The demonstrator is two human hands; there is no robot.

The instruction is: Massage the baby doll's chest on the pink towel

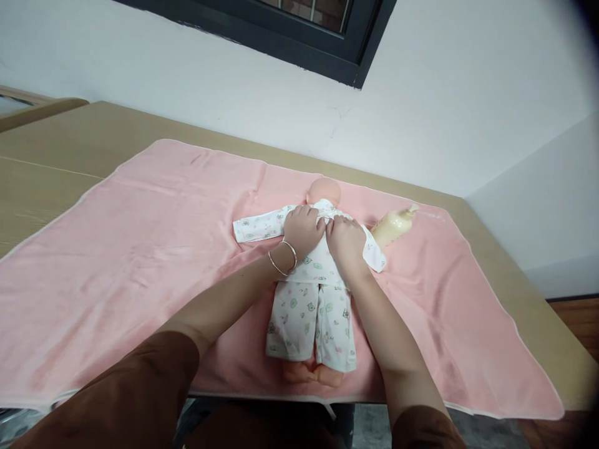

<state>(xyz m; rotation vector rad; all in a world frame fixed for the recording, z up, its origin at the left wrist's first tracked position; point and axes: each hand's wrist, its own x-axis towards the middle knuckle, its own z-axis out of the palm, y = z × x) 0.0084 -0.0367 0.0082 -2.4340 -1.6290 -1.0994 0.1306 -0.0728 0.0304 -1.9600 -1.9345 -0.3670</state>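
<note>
A baby doll (324, 189) lies stretched out with its head toward the wall and its bare feet toward me. It wears a white printed shirt (314, 267) and matching trousers (294, 318). One sleeve stretches out to the left; the other angles down to the right. My left hand (302, 229), with a bangle on the wrist, is closed on the shirt's upper front below the collar. Close beside it, my right hand (345, 240) grips the same area, fingers curled and thumb near the other thumb. The cloth between the fingertips is mostly hidden.
A baby bottle (392, 226) with cream-coloured contents lies on its side right of the doll. Under both spreads a pink blanket (140, 249) on a wooden table (496, 262). Behind the table stands a white wall (412, 131) with a dark window frame (327, 56).
</note>
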